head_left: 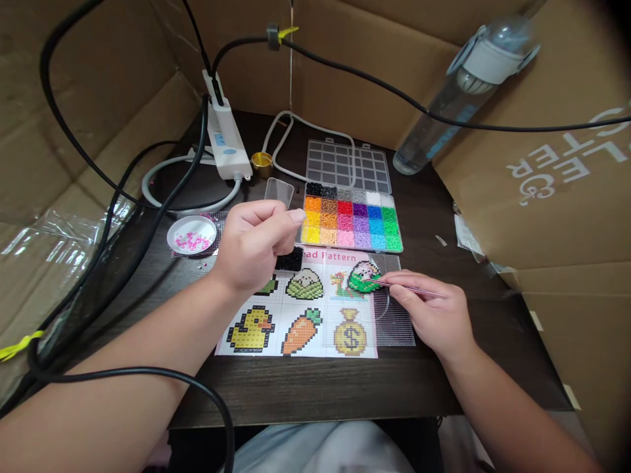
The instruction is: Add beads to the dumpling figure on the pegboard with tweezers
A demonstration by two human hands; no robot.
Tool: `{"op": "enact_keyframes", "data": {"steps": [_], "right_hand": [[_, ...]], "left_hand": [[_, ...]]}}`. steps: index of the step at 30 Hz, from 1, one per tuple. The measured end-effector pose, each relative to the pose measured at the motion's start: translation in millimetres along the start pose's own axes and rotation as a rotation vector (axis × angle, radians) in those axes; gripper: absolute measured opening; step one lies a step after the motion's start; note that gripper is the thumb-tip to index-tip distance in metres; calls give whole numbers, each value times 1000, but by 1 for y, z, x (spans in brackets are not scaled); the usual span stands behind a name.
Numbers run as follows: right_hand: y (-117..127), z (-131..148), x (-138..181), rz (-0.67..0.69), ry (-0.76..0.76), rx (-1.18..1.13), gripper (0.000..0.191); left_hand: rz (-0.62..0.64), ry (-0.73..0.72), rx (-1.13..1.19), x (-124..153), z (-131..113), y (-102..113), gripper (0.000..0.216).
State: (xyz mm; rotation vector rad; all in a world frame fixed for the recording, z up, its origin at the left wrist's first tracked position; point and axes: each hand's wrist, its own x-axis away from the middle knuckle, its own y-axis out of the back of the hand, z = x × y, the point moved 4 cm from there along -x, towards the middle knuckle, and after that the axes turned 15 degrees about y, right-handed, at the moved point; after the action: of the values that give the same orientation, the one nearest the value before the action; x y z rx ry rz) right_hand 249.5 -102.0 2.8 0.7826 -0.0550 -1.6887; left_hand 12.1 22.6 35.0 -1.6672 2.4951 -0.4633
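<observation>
My left hand is raised above the left part of the pattern sheet, curled into a fist with the thumb against the index finger. Whatever it may hold is hidden. Thin metallic pinkish tweezers are pinched in my right hand. Their tip touches or hovers over a green, white and black bead piece at the sheet's upper right, which lies partly over a clear pegboard. A small tray of black beads sits beside my left hand, partly covered by it.
Behind the sheet stands an opened bead box with many colours, its clear lid folded back. A white dish of pink beads is at left. A power strip, black cables, a bottle and cardboard walls surround the desk.
</observation>
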Motion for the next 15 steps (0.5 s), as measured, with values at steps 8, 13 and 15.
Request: {"op": "enact_keyframes", "data": {"steps": [8,13,15], "right_hand": [[3,-7,4,-42,-50,3,15],[2,-4,3,-38,-51,5,13],[1,-3,2,-36,-54,11,12]], "left_hand": [[-5,-7,-45,0,-1,-1,51],[-5,-5,-30,0,-1,0,50],[-4,-5,-36,0,0,0,51]]}}
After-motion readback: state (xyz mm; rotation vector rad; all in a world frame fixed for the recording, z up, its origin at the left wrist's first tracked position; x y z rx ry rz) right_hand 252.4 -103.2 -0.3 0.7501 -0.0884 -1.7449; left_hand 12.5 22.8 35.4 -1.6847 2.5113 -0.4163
